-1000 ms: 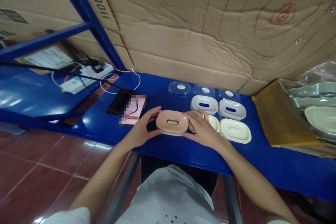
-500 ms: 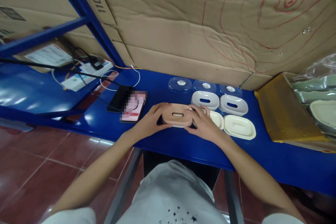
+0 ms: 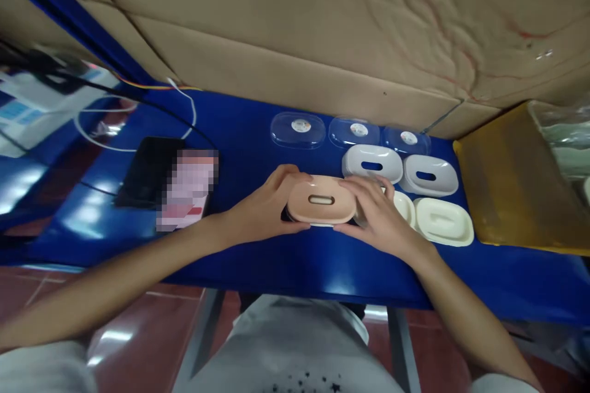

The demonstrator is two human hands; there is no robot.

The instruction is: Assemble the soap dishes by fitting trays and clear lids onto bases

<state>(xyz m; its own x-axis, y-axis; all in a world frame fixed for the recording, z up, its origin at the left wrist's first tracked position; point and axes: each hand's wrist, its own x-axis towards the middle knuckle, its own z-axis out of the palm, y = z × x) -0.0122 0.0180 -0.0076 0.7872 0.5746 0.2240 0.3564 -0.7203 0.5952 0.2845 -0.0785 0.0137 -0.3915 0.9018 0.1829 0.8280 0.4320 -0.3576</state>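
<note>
A peach-coloured oval soap dish (image 3: 322, 216) with a slot in its middle is gripped between my two hands above the blue table. My left hand (image 3: 265, 206) clasps its left end, thumb at the near side and fingers at the far side. At the right end, my right hand (image 3: 380, 215) holds it the same way. A pale edge shows under its near side. Just right of my right hand lie a cream tray (image 3: 406, 206), partly hidden, and a second cream tray (image 3: 447, 221). Behind them stand two white slotted dishes (image 3: 354, 163).
Three clear lids (image 3: 283, 134) with round stickers lie along the cardboard wall (image 3: 276, 61). A phone (image 3: 193, 178) and a black flat device (image 3: 145, 166) rest on the table (image 3: 295, 264) at left, among cables. At right stands a taped cardboard box (image 3: 502, 178) with wrapped pieces inside.
The view has moved closer and turned, so the table things appear larger and shifted. Both hands keep hold of the peach soap dish, with little change in grip.
</note>
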